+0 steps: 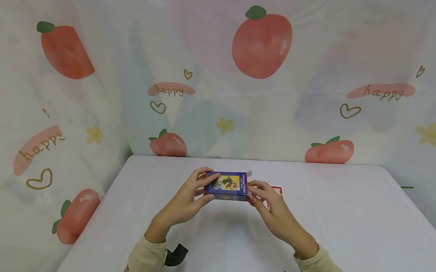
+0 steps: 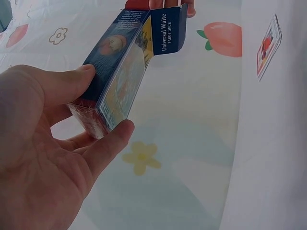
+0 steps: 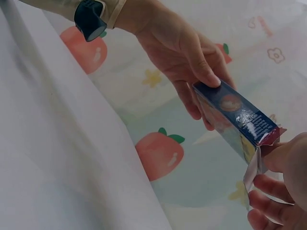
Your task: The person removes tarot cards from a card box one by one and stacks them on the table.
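Note:
A blue tarot card box [image 1: 227, 185] is held up over the table between both hands. My left hand [image 1: 184, 200] grips its closed end, thumb along one narrow side and fingers across the other faces. At the opposite end the lid flap [image 2: 168, 31], lettered Universal Waite Tarot Deck, stands open in the left wrist view. There my right hand [image 3: 290, 175] holds the box, thumb against the red edge of the opening and fingers curled by the flap. The inside of the box is hidden. A stack of cards [image 1: 277, 191] lies on the table, partly behind my right hand.
White cloth covers the table [image 1: 345, 222], whose far edge meets a hanging curtain [image 1: 214, 42] printed with peaches and the word happy. A similar curtain hangs on the left. Each sleeve has a dark wrist mount [image 1: 176, 255] strapped near the cuff.

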A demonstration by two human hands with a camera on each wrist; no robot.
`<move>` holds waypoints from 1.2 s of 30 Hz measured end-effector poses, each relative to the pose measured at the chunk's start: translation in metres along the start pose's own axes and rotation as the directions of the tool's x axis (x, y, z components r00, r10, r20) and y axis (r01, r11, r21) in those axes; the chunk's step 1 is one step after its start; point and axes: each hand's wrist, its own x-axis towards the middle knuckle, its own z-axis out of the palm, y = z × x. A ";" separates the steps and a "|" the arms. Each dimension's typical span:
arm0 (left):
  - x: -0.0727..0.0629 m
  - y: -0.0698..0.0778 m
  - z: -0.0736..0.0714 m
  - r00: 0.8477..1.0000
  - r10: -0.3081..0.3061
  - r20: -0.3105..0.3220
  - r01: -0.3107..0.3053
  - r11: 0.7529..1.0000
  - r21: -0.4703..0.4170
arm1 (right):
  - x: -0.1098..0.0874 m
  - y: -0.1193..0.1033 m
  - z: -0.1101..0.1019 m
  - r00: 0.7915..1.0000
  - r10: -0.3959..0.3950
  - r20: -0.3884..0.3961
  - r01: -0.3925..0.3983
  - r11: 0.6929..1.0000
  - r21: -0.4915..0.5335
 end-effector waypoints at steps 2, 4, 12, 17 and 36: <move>0.000 0.000 0.000 1.000 -0.001 0.000 0.001 1.000 0.003 | 0.000 0.000 0.000 1.000 0.002 0.011 -0.002 1.000 -0.005; -0.001 0.000 -0.001 1.000 -0.003 -0.002 0.003 1.000 0.004 | 0.000 0.000 0.000 1.000 0.005 0.015 -0.005 1.000 -0.012; 0.000 -0.002 -0.002 1.000 0.012 -0.014 -0.012 1.000 0.014 | 0.000 0.001 -0.001 1.000 0.020 -0.017 -0.020 0.999 -0.042; -0.001 -0.002 -0.003 1.000 0.006 -0.020 -0.006 1.000 0.016 | 0.001 0.003 -0.004 0.998 0.060 -0.019 -0.060 0.998 -0.022; -0.001 -0.002 -0.006 0.998 -0.021 -0.058 0.022 1.000 0.010 | 0.004 0.009 -0.015 0.977 0.110 -0.180 -0.101 0.993 0.061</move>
